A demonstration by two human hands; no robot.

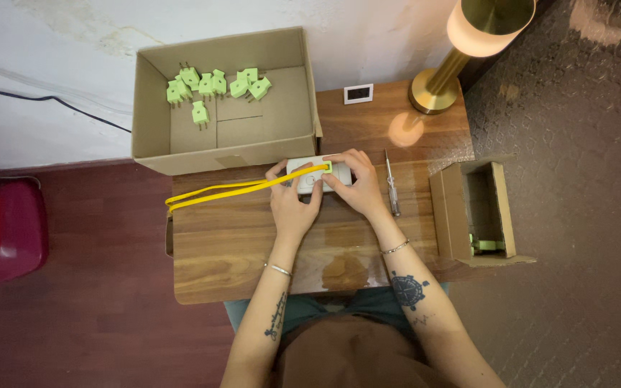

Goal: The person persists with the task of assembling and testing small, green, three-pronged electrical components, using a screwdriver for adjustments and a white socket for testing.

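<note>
1. Wooden, brown and glossy, the worktop (238, 244) carried every item inspected, with both hands set near its middle rear.
2. The left hand (292, 205) lay with its fingers curled onto the near left part of a small white rectangular plastic device (309, 176), gripping it against the worktop.
3. The right hand (357, 183) was closed over the right end of the same device, fingertips on its top edge.
4. A yellow flat cable (231, 190) ran from the device's top leftward across the worktop, doubled on itself, ending at the left edge.
5. A slim screwdriver with a clear handle (392, 185) lay just beside the right hand, apart from it.
6. A large open cardboard box (156, 140) stood behind the hands, touching the worktop's rear, and held several light green plastic plugs (213, 85) clustered near its far wall.
7. A smaller open cardboard box (445, 212) sat at the right edge with a green piece inside; its kind could not be told.
8. A brass lamp base (433, 92) and a small white square display (358, 93) stood at the rear right.
</note>
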